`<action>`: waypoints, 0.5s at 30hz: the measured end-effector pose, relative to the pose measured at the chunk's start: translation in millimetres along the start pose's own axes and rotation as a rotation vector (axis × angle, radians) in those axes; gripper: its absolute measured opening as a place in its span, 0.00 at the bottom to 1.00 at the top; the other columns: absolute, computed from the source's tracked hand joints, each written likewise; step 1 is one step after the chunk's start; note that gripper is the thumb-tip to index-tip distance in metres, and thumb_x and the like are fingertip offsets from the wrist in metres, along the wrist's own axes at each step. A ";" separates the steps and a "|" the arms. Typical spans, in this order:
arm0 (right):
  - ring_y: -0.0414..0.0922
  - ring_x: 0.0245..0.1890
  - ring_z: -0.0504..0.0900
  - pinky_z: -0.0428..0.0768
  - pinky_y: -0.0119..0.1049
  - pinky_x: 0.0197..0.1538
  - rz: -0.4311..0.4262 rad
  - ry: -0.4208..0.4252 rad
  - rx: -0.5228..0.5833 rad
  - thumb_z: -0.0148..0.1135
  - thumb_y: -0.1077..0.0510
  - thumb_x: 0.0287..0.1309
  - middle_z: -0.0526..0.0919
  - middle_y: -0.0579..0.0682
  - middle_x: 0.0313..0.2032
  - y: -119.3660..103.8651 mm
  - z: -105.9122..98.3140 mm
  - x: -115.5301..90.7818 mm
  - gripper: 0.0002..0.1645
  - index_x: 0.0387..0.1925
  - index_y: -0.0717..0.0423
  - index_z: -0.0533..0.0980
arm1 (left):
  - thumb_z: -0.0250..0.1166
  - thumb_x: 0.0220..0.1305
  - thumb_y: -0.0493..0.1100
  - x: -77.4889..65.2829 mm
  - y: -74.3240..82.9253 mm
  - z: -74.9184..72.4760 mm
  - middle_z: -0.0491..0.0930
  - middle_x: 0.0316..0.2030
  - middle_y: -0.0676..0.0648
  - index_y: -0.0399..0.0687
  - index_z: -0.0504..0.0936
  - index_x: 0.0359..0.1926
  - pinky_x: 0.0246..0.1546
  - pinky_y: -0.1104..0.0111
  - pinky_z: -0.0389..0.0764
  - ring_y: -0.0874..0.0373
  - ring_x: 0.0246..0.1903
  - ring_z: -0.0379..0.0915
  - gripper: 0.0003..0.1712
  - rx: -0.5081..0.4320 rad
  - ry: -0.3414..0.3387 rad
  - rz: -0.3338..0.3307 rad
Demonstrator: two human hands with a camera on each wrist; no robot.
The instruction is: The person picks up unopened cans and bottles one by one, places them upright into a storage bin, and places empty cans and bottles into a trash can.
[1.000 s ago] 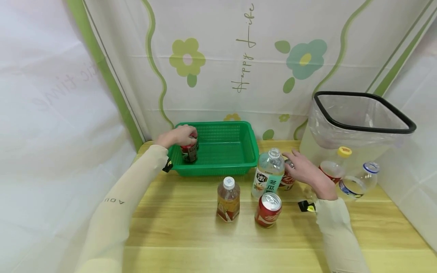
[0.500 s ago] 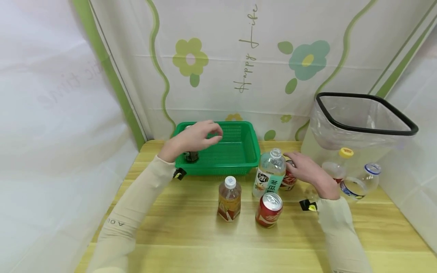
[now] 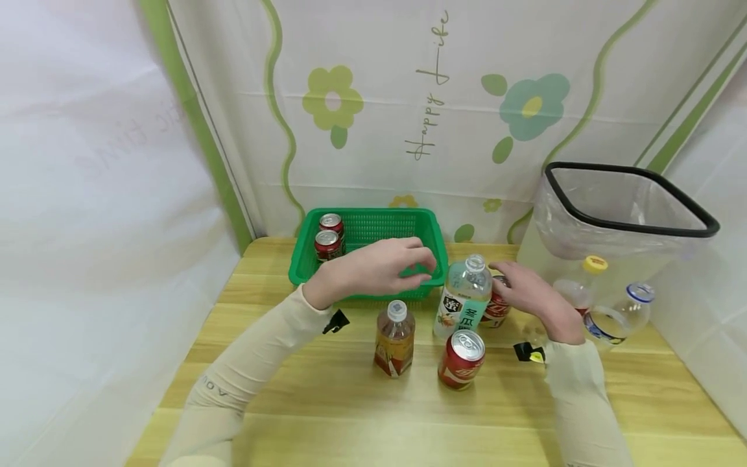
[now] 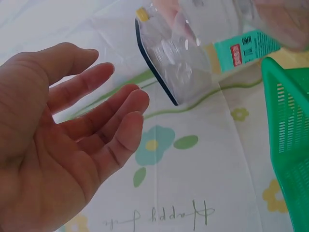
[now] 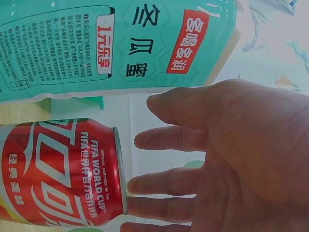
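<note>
My left hand (image 3: 382,266) hovers near the front rim of the green basket (image 3: 292,269), fingers loosely bent with nothing in them; the left wrist view shows its bare palm. Two red cans (image 3: 327,245) stand at the basket's left end. At the right, my right hand (image 3: 528,292) is at the top of another red cola can (image 5: 72,174), beside a large bottle with a turquoise label (image 3: 463,301). Its fingers reach straight past the can's rim, and its thumb lies near the bottle. Whether the fingertips touch the can is unclear.
A brown tea bottle (image 3: 395,347) and a red can (image 3: 461,360) stand in front. At the right are a yellow-capped bottle (image 3: 583,285), a clear bottle with a blue neck ring (image 3: 621,318) and a bin with a black rim (image 3: 636,224). A patterned curtain (image 3: 373,130) hangs behind.
My left hand has let go of a can in the basket and moved right and towards me, uncovering both cans there. My right hand stays by its can.
</note>
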State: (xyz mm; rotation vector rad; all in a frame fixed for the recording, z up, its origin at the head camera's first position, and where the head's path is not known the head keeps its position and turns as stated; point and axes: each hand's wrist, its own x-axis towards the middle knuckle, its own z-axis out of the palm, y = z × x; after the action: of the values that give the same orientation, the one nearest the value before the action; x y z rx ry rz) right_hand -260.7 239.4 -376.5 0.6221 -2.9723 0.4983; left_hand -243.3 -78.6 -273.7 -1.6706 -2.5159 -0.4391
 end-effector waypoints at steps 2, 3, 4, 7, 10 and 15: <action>0.65 0.54 0.70 0.66 0.57 0.55 -0.006 -0.004 0.000 0.49 0.56 0.65 0.73 0.69 0.53 -0.3 0.9 0.5 0.24 0.56 0.69 0.68 | 0.57 0.65 0.47 1.4 4.3 1.8 0.74 0.41 0.53 0.51 0.77 0.45 0.40 0.77 0.71 0.65 0.37 0.70 0.10 0.010 -0.011 0.006; 0.65 0.54 0.70 0.66 0.57 0.55 -0.007 -0.006 0.002 0.49 0.56 0.65 0.73 0.69 0.53 -0.5 1.3 0.8 0.24 0.57 0.69 0.68 | 0.56 0.65 0.47 1.9 6.2 2.8 0.74 0.42 0.54 0.52 0.77 0.45 0.40 0.77 0.71 0.65 0.38 0.70 0.10 0.014 -0.014 0.008; 0.65 0.54 0.70 0.66 0.58 0.55 -0.008 -0.008 0.001 0.48 0.56 0.65 0.73 0.69 0.53 -0.6 1.8 1.0 0.25 0.57 0.69 0.68 | 0.56 0.65 0.48 2.3 8.4 3.5 0.73 0.42 0.54 0.52 0.77 0.46 0.40 0.77 0.71 0.65 0.38 0.70 0.11 0.015 -0.019 0.007; 0.65 0.54 0.70 0.66 0.58 0.55 0.001 -0.012 0.002 0.48 0.55 0.66 0.73 0.69 0.53 -0.6 2.2 0.9 0.25 0.57 0.69 0.68 | 0.56 0.66 0.49 3.0 15.5 5.1 0.72 0.44 0.55 0.55 0.75 0.49 0.41 0.77 0.71 0.65 0.39 0.68 0.12 0.013 -0.035 -0.002; 0.66 0.54 0.70 0.66 0.58 0.55 0.007 -0.011 0.003 0.48 0.55 0.66 0.73 0.70 0.53 -1.1 1.6 0.6 0.25 0.57 0.69 0.68 | 0.55 0.66 0.50 4.3 23.9 7.4 0.71 0.45 0.54 0.56 0.74 0.51 0.41 0.78 0.70 0.65 0.39 0.67 0.14 0.002 -0.061 -0.011; 0.66 0.54 0.70 0.66 0.59 0.55 0.009 -0.008 0.015 0.46 0.53 0.67 0.73 0.69 0.53 -2.5 -0.3 2.3 0.26 0.57 0.68 0.68 | 0.56 0.65 0.52 8.7 37.2 16.7 0.71 0.46 0.54 0.56 0.73 0.52 0.39 0.79 0.69 0.65 0.38 0.65 0.16 0.023 -0.092 0.005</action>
State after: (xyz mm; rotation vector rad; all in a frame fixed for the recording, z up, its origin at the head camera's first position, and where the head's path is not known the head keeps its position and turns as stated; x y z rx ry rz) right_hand -261.9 236.4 -375.2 0.6132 -2.9832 0.5204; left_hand -211.4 -52.7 -280.7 -1.7268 -2.5693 -0.3385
